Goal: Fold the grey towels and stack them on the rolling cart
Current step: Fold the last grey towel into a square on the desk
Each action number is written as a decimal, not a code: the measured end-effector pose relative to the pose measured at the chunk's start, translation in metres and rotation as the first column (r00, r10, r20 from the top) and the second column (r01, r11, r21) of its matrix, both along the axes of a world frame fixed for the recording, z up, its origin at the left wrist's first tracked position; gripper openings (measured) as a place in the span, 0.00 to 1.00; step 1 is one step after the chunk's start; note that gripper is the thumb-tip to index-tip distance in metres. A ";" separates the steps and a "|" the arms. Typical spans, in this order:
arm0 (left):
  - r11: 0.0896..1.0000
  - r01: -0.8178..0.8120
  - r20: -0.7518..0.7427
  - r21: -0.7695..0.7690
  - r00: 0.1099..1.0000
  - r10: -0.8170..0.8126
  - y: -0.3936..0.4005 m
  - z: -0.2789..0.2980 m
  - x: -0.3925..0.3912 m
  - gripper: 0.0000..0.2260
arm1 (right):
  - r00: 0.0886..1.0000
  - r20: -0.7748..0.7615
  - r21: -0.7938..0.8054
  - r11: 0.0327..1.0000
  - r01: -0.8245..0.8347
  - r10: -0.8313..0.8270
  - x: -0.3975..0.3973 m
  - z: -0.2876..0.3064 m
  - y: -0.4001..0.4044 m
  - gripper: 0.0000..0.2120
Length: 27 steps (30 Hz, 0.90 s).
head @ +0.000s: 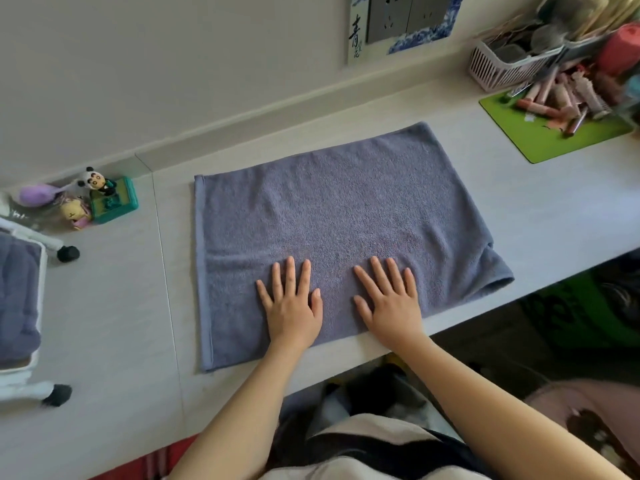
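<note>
Head view: grey towel (pixel 332 230) spread flat mid-desk (pixel 519 209). Left hand (pixel 291 303) and right hand (pixel 389 303) lie palm-down on towel's near edge, fingers splayed, gripping nothing. Cart (pixel 24 362) far left of towel, folded grey towel inside.

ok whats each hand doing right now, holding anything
Left hand: open, fingers spread, palm flat on the grey towel, holding nothing.
Right hand: open, flat on the same towel, holding nothing.
</note>
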<state>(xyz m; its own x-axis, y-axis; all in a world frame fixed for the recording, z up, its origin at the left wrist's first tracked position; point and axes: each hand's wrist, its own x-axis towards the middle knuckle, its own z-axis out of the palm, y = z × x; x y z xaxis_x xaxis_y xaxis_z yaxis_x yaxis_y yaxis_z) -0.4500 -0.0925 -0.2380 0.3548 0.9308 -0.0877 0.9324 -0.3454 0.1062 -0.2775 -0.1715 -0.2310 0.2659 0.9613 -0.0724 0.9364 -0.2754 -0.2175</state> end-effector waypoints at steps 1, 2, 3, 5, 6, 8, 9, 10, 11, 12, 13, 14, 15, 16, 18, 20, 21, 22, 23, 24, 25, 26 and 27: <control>1.000 -0.002 -0.001 -0.004 1.000 0.002 0.001 0.000 0.000 0.27 | 0.998 0.023 -0.022 0.998 0.062 -0.061 0.012 0.000 -0.003 0.27; 1.000 -0.006 -0.001 -0.005 1.000 0.006 0.001 0.000 -0.001 0.27 | 0.992 0.044 -0.060 0.991 0.120 -0.118 0.026 0.001 -0.006 0.28; 1.000 -0.007 0.003 -0.010 1.000 0.007 0.001 -0.001 0.002 0.27 | 0.982 0.060 -0.097 0.978 0.183 -0.177 0.042 0.002 -0.011 0.29; 1.000 -0.007 0.005 0.000 1.000 0.007 0.001 -0.002 0.000 0.27 | 0.955 0.063 -0.130 0.946 0.296 -0.290 0.070 0.003 -0.019 0.30; 1.000 -0.003 0.004 0.006 1.000 0.003 0.001 -0.002 0.001 0.27 | 0.937 0.065 -0.141 0.927 0.348 -0.342 0.081 0.006 -0.024 0.31; 1.000 -0.003 0.001 0.012 1.000 0.003 0.002 -0.003 0.002 0.27 | 0.915 0.073 -0.169 0.899 0.403 -0.397 0.091 0.009 -0.027 0.30; 1.000 -0.007 0.000 0.007 1.000 0.007 0.001 -0.002 0.006 0.27 | 0.910 0.074 -0.184 0.892 0.414 -0.407 0.093 0.010 -0.026 0.30; 1.000 -0.011 -0.004 0.001 1.000 0.011 0.001 -0.001 0.007 0.28 | 0.907 0.071 -0.186 0.888 0.420 -0.415 0.090 0.011 -0.022 0.30; 1.000 -0.016 -0.006 -0.009 1.000 0.016 0.001 0.000 0.008 0.28 | 0.911 0.065 -0.174 0.894 0.413 -0.408 0.086 0.013 -0.017 0.30; 0.999 -0.028 0.000 -0.015 1.000 0.028 0.000 0.001 0.010 0.29 | 0.927 0.057 -0.154 0.914 0.375 -0.371 0.082 0.014 -0.013 0.31; 0.999 -0.049 0.014 -0.023 0.999 0.049 0.000 0.002 0.012 0.29 | 0.951 0.049 -0.128 0.943 0.308 -0.304 0.076 0.015 -0.010 0.31; 0.997 -0.071 0.033 -0.031 0.997 0.072 0.000 0.004 0.016 0.30 | 0.973 0.044 -0.107 0.967 0.230 -0.226 0.070 0.014 -0.008 0.30; 0.996 -0.083 0.048 -0.036 0.995 0.085 -0.001 0.007 0.022 0.31 | 0.987 0.037 -0.099 0.982 0.158 -0.155 0.065 0.013 -0.006 0.30; 0.996 -0.077 0.067 -0.039 0.995 0.080 -0.003 0.010 0.032 0.31 | 0.994 0.026 -0.099 0.989 0.108 -0.106 0.062 0.012 -0.005 0.30; 0.999 -0.016 0.116 -0.046 0.993 0.021 -0.007 0.016 0.057 0.30 | 0.999 -0.009 -0.093 0.994 0.053 -0.054 0.059 0.008 0.000 0.30; 0.997 0.044 0.155 -0.056 0.987 -0.034 -0.009 0.016 0.086 0.28 | 0.999 -0.048 -0.082 0.997 0.002 -0.006 0.066 0.006 0.004 0.28; 0.997 0.061 0.146 -0.052 0.988 -0.053 -0.010 0.013 0.095 0.28 | 0.999 -0.042 -0.071 0.997 -0.007 0.004 0.072 0.005 0.004 0.28; 0.997 0.067 0.114 -0.046 0.992 -0.062 -0.012 0.010 0.099 0.27 | 1.000 -0.025 -0.068 0.998 0.005 -0.006 0.080 0.005 0.003 0.28; 0.997 0.061 0.076 -0.038 0.995 -0.058 -0.013 0.006 0.100 0.27 | 0.999 -0.009 -0.080 0.996 0.035 -0.036 0.091 0.005 0.000 0.28; 0.998 0.055 0.049 -0.029 0.997 -0.054 -0.015 0.003 0.102 0.27 | 0.997 0.005 -0.096 0.992 0.081 -0.081 0.110 0.004 -0.006 0.29; 0.998 0.052 0.037 -0.020 0.998 -0.051 -0.015 0.000 0.102 0.27 | 0.992 0.016 -0.108 0.986 0.125 -0.124 0.127 0.004 -0.011 0.30; 0.998 0.051 0.027 -0.023 0.998 -0.050 -0.016 0.000 0.100 0.27 | 0.987 0.024 -0.114 0.981 0.158 -0.156 0.143 0.004 -0.017 0.30; 0.998 0.050 0.018 -0.027 0.999 -0.049 -0.016 0.001 0.098 0.27 | 0.983 0.022 -0.118 0.976 0.182 -0.181 0.156 0.005 -0.021 0.30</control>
<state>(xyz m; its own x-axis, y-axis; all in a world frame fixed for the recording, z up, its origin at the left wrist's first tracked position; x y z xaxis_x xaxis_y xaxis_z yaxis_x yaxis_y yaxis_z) -0.3517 -0.1086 -0.2369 0.4021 0.9094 -0.1063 0.9122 -0.3879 0.1320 -0.1213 -0.1922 -0.2264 0.4363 0.8817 -0.1795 0.8707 -0.4640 -0.1632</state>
